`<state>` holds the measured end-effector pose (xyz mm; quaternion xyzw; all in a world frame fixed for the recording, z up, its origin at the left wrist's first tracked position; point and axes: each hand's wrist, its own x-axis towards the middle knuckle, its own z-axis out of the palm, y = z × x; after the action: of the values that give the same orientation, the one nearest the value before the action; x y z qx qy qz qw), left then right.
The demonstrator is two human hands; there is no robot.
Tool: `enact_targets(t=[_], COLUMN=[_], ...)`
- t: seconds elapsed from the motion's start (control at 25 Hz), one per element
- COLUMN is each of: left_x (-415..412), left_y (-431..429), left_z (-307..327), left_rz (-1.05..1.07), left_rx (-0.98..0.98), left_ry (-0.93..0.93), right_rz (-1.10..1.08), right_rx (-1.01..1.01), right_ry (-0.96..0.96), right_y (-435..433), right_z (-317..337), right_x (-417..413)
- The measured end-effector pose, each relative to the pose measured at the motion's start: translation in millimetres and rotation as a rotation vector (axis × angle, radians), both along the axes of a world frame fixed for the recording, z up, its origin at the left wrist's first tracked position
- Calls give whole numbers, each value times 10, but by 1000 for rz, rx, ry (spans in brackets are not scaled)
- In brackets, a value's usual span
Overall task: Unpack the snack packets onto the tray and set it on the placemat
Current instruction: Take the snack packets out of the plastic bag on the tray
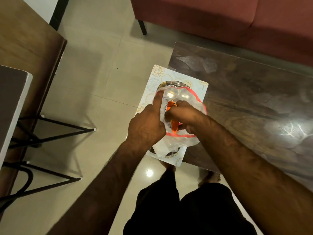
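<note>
Presently, left hand [147,128] grips the rim of a clear red-edged plastic bag [186,97], forefinger extended; right hand [185,116], fingers curled inside it, clasps an orange snack packet [174,125].

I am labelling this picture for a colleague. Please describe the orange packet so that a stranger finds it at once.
At the left end of the dark wooden table lies a pale patterned placemat. Above it the left hand holds a clear plastic bag. Inside, gripped by the right hand, is the orange packet: the only bright orange thing.
</note>
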<state>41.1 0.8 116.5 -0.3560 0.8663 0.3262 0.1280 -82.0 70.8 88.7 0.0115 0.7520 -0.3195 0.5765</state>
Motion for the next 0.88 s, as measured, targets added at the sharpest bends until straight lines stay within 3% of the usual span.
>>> enact_targets(t=[0.16,0.28,0.32,0.44,0.52,0.72,0.88], left_x=[16,42,30,-15,-11,-6,48], left_y=[142,211,198,103,59,91,123], left_z=[-59,-68,-62,30,72,-67,-202], left_rz=[-96,-16,80,618,746,696,807], left_rx=[-108,-96,10,627,792,731,627], left_ry=[-178,-171,-117,92,137,153,235], right_rz=[-302,-311,-241,-79,-118,-187,-250], right_rx=[-44,-64,-64,-103,-175,-227,-239], right_ry=[-79,-50,-25,8,-102,-185,-57], right_y=[68,97,120,227,304,462,566], right_z=[183,283,277,241,233,126,99], right_x=[38,54,55,74,93,103,127])
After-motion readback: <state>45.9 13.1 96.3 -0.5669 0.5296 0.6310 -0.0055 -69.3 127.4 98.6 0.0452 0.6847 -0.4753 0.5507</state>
